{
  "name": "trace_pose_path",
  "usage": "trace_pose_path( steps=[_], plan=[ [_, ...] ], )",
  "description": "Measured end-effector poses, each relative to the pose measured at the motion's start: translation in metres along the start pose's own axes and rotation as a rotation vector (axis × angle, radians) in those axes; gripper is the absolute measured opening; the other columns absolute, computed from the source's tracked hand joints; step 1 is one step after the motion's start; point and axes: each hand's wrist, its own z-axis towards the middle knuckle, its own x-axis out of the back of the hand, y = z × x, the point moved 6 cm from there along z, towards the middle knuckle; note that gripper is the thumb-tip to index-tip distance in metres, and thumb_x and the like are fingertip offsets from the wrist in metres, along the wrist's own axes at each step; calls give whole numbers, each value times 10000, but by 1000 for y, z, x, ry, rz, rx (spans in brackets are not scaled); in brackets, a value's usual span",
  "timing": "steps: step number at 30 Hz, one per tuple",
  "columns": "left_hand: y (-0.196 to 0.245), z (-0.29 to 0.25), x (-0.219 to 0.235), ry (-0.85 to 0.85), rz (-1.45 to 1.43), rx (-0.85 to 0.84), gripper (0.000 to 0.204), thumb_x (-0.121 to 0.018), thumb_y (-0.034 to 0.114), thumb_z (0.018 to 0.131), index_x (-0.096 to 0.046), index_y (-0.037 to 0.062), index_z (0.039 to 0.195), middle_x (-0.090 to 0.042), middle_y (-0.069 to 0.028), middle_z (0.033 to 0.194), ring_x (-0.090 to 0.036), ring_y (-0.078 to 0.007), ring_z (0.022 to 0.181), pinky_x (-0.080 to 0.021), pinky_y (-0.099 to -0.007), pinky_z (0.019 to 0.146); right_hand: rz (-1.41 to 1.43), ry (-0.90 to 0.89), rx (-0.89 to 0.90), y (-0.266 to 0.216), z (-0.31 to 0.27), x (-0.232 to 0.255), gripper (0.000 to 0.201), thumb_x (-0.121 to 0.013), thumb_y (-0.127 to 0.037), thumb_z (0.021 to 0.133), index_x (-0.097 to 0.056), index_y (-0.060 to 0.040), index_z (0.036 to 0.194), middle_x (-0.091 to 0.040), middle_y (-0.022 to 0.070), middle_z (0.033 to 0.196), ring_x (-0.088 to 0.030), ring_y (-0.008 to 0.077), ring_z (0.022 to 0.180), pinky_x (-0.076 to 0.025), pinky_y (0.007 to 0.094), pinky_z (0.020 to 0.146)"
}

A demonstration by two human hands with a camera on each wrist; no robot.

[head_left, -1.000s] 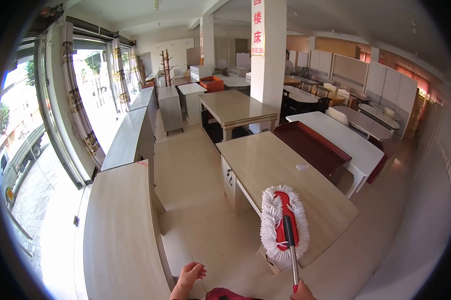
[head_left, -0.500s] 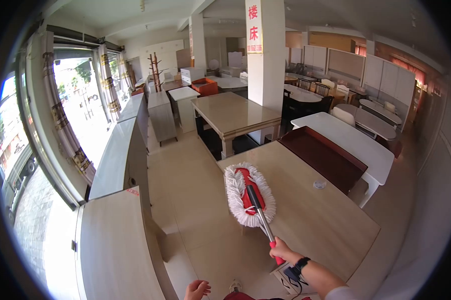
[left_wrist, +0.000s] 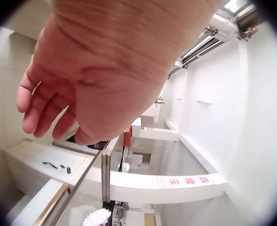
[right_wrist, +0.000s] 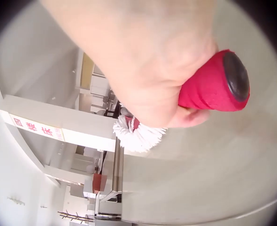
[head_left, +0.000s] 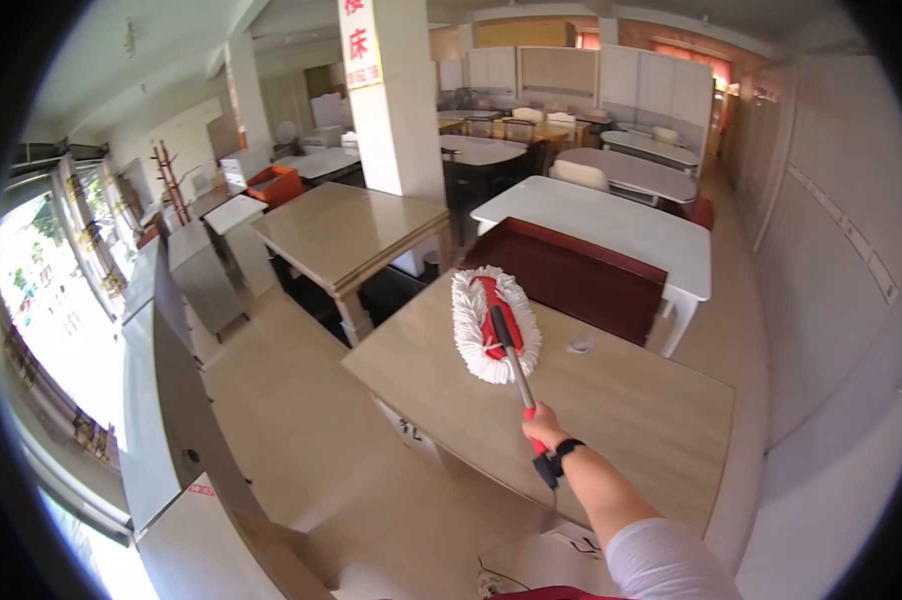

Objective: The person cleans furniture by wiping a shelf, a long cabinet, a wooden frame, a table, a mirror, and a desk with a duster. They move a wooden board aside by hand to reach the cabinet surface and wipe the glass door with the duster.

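My right hand [head_left: 543, 427] grips the red handle of a duster with a white string head [head_left: 469, 330]. The duster head lies over the far part of a beige desk [head_left: 621, 425], close to the desk's back edge. In the right wrist view the fingers wrap round the red grip [right_wrist: 202, 89], and its dark end cap sticks out. My left hand [left_wrist: 101, 89] hangs with loosely curled fingers and holds nothing; it is out of the head view. A small clear round object [head_left: 579, 345] sits on the desktop, right of the duster head.
Behind the desk stand a dark red tray-like piece [head_left: 571, 275] and a white table [head_left: 611, 225]. Farther left are a beige table [head_left: 351, 225] and a pillar [head_left: 401, 120]. Grey cabinets [head_left: 156, 370] line the window side; a pale wall [head_left: 831, 330] rises at right.
The duster has moved from the desk's near end over its left side to its far part, my right arm reaching forward. The view has turned right, and the left hand has left the head view.
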Motion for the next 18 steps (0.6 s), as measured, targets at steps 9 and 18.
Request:
trace_pose_path(
  steps=[9,18],
  plan=[
    [29,8,-151,-382,234,-76,233,-525,212,879,-587,0,953,-622,-78,809,-585,-110,698,-467,-231,602,-83,133,-303,258,-265,205,439,-665,-48,515,-523,-20,929,-581,106,749,-586,234,683,-487,351,603],
    [-16,-87,-295,-917,323,-60,237,-526,225,875,-585,19,978,-618,-69,819,-579,-117,707,-465,-229,629,-202,-75,-593,406,-575,236,453,-664,-165,625,-494,-16,1017,-573,101,809,-562,228,636,-491,330,560]
  ],
)
